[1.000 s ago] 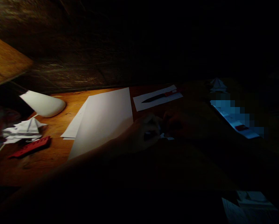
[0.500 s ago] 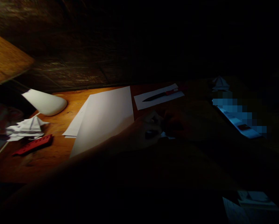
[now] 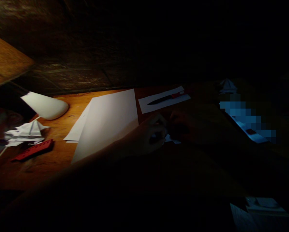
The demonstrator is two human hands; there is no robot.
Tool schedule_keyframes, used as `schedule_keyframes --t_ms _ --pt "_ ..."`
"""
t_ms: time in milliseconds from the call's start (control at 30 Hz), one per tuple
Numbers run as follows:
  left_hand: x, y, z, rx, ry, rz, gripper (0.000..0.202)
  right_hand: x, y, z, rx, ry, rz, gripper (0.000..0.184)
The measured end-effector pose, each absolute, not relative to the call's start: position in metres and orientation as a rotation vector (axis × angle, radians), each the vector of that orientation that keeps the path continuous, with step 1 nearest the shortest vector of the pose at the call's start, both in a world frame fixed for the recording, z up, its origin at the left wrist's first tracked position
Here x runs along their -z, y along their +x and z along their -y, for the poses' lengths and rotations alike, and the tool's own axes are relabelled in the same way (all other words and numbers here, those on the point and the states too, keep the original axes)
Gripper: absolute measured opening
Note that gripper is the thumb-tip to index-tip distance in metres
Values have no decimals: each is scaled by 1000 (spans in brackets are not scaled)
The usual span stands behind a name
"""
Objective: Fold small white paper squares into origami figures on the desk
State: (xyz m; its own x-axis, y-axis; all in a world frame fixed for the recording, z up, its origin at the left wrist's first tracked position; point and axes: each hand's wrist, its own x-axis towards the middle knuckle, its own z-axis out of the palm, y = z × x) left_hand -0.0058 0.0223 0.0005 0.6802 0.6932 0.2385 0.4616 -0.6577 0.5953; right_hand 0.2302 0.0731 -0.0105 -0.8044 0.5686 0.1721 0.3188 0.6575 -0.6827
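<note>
In deep shadow at the middle of the table, my left hand has its fingers curled into a pinch. My right hand meets it from the right, its fingers bent close together. A small piece of white paper shows just below and between them; the fingers of both hands close on it, though most of it is hidden. Left of my hands, beneath my left forearm, lies a large white sheet of paper. Behind them a knife with a dark blade and red handle rests on a white paper strip.
A lamp with a white base and tan shade lights the left side. Near it are folded white paper and a red object. At right are another folded paper and a glowing screen. Papers lie lower right.
My hands have shifted only slightly against each other, and a little more of the small paper piece shows between them. The other things lie as before.
</note>
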Motion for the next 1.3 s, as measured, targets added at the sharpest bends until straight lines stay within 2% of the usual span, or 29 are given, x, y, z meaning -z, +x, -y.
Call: schedule_keyframes --t_ms 167,300,433,633,767,1033,1200,1300 --pt "4 -10 -29 -681 2356 -840 22 13 230 -77 -1023 -715 2472 13" --pt "8 -15 -35 -651 2352 -761 15 14 230 -78 -1014 -696 2471 15" --pt "8 -19 -36 -706 2352 -725 23 14 232 -78 -1019 -721 2490 17" --pt "1 -18 -30 -705 2358 -740 22 11 231 -77 -1019 -717 2489 15" --pt "-2 -16 -26 -664 2401 -785 9 6 231 -73 -1072 -688 2467 12" --pt "4 -13 -26 -698 2325 -802 2 5 228 -67 -1076 -799 2417 12" --pt "5 -18 -29 -694 2345 -779 3 5 224 -66 -1044 -842 2428 13" --pt "0 -29 -29 -621 2401 -730 15 5 223 -67 -1022 -847 2459 13"
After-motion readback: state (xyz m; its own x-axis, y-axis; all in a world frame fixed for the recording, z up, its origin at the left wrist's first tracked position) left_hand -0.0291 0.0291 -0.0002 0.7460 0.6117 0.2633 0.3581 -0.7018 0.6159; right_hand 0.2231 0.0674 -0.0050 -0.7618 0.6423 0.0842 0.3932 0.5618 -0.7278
